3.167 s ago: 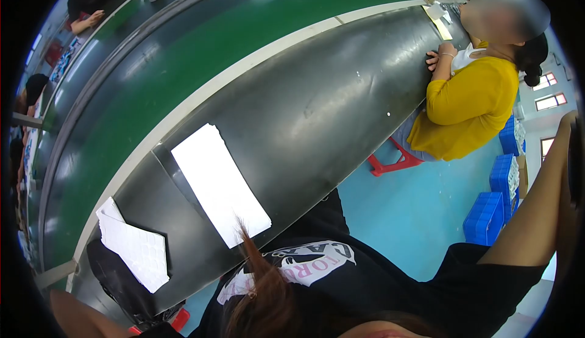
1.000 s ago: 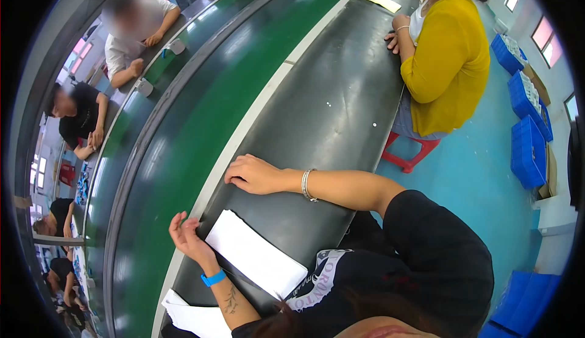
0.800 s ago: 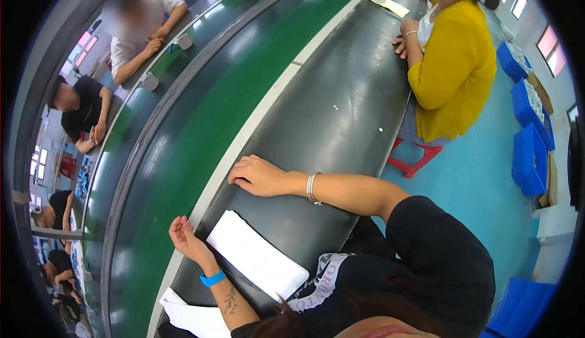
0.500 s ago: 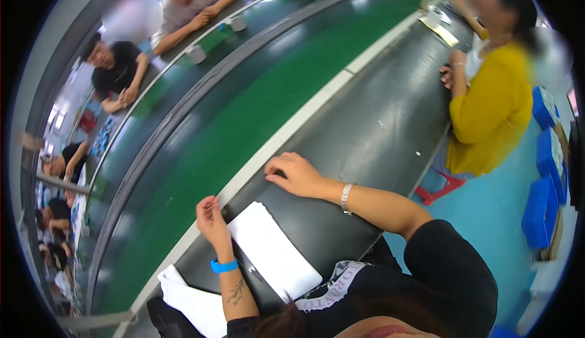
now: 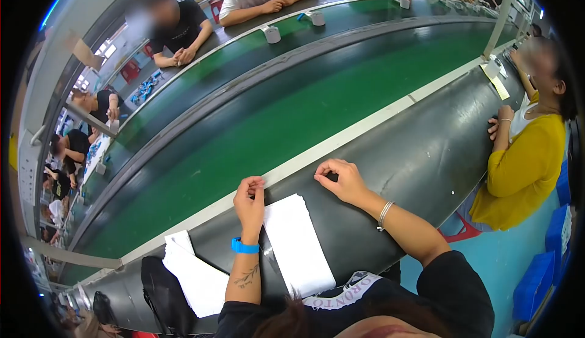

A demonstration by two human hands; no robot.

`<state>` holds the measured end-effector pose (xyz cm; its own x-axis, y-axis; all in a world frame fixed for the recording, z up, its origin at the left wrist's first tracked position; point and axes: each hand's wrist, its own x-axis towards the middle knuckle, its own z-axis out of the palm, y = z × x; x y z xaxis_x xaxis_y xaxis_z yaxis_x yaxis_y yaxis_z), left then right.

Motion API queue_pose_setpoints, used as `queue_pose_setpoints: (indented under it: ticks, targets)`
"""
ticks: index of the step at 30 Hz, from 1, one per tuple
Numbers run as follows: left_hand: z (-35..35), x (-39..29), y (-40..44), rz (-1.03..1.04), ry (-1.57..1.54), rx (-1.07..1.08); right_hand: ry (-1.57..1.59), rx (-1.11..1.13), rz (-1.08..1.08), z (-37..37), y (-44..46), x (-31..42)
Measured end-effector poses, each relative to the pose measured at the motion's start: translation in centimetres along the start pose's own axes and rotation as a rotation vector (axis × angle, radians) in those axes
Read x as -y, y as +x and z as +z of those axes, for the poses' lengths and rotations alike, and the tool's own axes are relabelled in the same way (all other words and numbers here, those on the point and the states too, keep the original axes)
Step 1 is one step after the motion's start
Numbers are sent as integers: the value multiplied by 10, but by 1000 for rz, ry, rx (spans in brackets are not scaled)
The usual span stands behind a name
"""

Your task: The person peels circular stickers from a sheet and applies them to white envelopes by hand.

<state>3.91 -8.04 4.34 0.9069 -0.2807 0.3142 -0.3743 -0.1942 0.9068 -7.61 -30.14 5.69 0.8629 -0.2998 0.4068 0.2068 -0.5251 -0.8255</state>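
Note:
My left hand (image 5: 249,199), with a blue band on its wrist, is at the near edge of the pale rail (image 5: 341,136). Its fingers are loosely bent and hold nothing. Just right of it lies a white stack of paper or cloth (image 5: 297,243) on the dark tabletop (image 5: 402,167). Beyond the stack's upper right corner is my right hand (image 5: 344,181), empty, with curved fingers and a small gap to the thumb. Silvery bracelets circle that wrist. A second, folded white stack (image 5: 198,280) lies left of my left forearm.
A black bag (image 5: 164,295) lies beside the folded stack. A green belt (image 5: 292,112) runs past the rail, with people and small grey-white containers (image 5: 271,34) opposite. A co-worker in yellow (image 5: 527,161) sits at the right, near blue crates (image 5: 533,286).
My two hands have come into view since the oldest frame. Lately the view has swung left, shifting the hands and stacks rightward in it. The hands stay near the rail and the stack.

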Motion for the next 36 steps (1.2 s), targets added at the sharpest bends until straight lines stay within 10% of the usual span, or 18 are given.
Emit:
queue_pose_setpoints:
  ticks: [36]
  targets:
    - [-3, 3, 0, 44, 95, 22, 133, 66, 44, 5, -3, 2]
